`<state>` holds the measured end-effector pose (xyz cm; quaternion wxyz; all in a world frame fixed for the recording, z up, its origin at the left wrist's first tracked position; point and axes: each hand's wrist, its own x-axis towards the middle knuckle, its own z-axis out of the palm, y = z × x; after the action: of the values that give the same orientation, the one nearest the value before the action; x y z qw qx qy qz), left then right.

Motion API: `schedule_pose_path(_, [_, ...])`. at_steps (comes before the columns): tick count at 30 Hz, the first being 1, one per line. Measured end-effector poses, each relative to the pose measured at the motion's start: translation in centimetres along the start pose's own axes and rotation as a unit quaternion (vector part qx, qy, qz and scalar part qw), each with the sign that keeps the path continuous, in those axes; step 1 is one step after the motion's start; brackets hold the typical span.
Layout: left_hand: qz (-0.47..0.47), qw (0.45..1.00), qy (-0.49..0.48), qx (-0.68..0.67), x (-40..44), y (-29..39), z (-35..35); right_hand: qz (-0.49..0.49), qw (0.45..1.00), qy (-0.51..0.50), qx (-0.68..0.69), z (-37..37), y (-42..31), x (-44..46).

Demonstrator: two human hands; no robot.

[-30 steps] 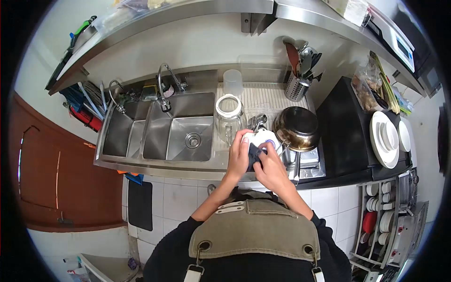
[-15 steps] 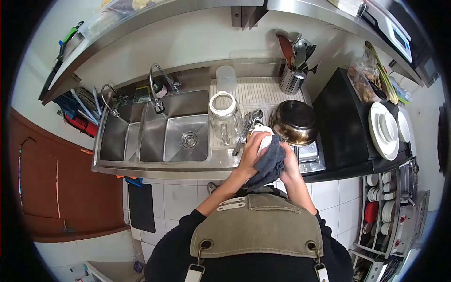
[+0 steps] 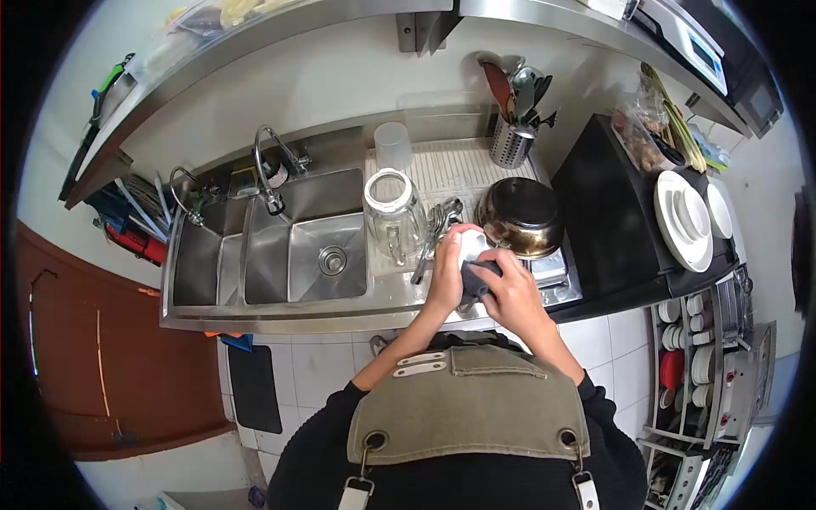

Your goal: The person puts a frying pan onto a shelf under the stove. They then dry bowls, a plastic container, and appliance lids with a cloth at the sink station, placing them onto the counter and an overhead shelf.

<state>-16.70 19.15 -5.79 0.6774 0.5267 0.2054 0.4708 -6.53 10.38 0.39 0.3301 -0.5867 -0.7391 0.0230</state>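
My left hand (image 3: 445, 276) is closed around a small white dish (image 3: 473, 245); fingers and cloth hide most of its shape. Pressed against the dish is a dark grey cloth (image 3: 476, 282), bunched in my right hand (image 3: 512, 293). Both hands meet over the counter's front edge. Just left of them lie several metal spoons (image 3: 442, 219) beside a glass jar (image 3: 396, 223) with a white rim. An upturned metal pot (image 3: 520, 219) with a dark base sits behind my right hand.
A double sink (image 3: 306, 238) with two taps is to the left. Behind stand a translucent container (image 3: 393, 144) and a perforated utensil holder (image 3: 512, 144). White plates (image 3: 676, 225) rest on the black surface at right. A steel shelf (image 3: 340, 24) overhangs the counter.
My right hand has moved up and left, over the white dish. The cloth, hanging loose before, is now bunched against the dish. The view has shifted slightly.
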Motion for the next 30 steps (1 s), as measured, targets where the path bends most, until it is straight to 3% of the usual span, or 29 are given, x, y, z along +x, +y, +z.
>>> schedule_pose_path(2, [-0.029,0.999,-0.014,0.029,-0.1,-1.0,0.4,0.029,0.998,0.059,-0.008,0.1,0.6,-0.2])
schedule_pose_path(4, [0.011,0.991,-0.023,0.130,-0.8,0.2,1.5,0.075,0.990,0.115,-0.025,0.4,1.6,-0.1])
schedule_pose_path(10, [0.046,0.982,-0.034,0.183,-0.7,3.0,2.2,0.171,0.980,0.078,-0.061,-1.1,-0.1,-0.6])
schedule_pose_path(13, [0.053,0.985,-0.048,0.155,-0.1,3.3,2.0,0.169,0.970,-0.016,0.173,-1.7,0.8,-1.1])
schedule_pose_path(14, [0.037,0.994,-0.039,0.095,0.1,2.8,1.8,0.167,0.954,-0.015,0.249,-1.5,1.2,-1.7])
schedule_pose_path(15, [0.011,0.998,-0.031,0.054,0.2,2.8,1.8,0.231,0.905,-0.006,0.356,-1.1,1.9,-2.8])
schedule_pose_path(16, [-0.014,1.000,-0.022,0.012,0.3,3.0,1.8,0.290,0.841,0.002,0.457,-0.4,2.6,-4.1])
schedule_pose_path(17, [-0.013,1.000,-0.020,0.011,0.3,3.7,1.7,0.339,0.734,0.127,0.575,0.8,2.7,-5.3])
schedule_pose_path(18, [-0.095,0.987,-0.008,-0.129,0.2,5.1,1.8,0.296,0.675,0.204,0.644,0.9,2.5,-5.4])
schedule_pose_path(19, [-0.175,0.948,0.005,-0.266,-0.1,6.2,2.0,0.293,0.628,0.220,0.686,1.4,3.8,-6.0])
schedule_pose_path(20, [-0.176,0.948,0.010,-0.266,-0.4,6.8,2.2,0.292,0.577,0.235,0.726,2.0,5.1,-6.5])
schedule_pose_path(21, [-0.134,0.956,0.004,-0.262,-0.7,7.3,2.5,0.249,0.581,0.193,0.750,1.2,4.7,-5.8])
schedule_pose_path(24, [-0.052,0.975,-0.049,-0.210,-1.6,7.7,3.1,0.249,0.566,0.198,0.761,0.9,1.8,-3.3])
schedule_pose_path(25, [-0.013,0.985,-0.041,-0.168,-1.9,6.4,3.7,0.313,0.563,0.214,0.735,1.3,0.6,-2.9])
schedule_pose_path(26, [0.027,0.991,-0.033,-0.125,-2.2,5.2,4.1,0.306,0.498,0.192,0.788,1.7,-0.4,-2.7])
schedule_pose_path(28, [0.148,0.982,-0.026,0.117,-2.5,4.5,3.7,0.285,0.539,0.189,0.770,2.1,-1.6,-2.0])
schedule_pose_path(30, [0.139,0.972,-0.022,0.187,-2.7,4.8,3.0,0.323,0.541,0.193,0.752,2.2,-1.6,-2.3])
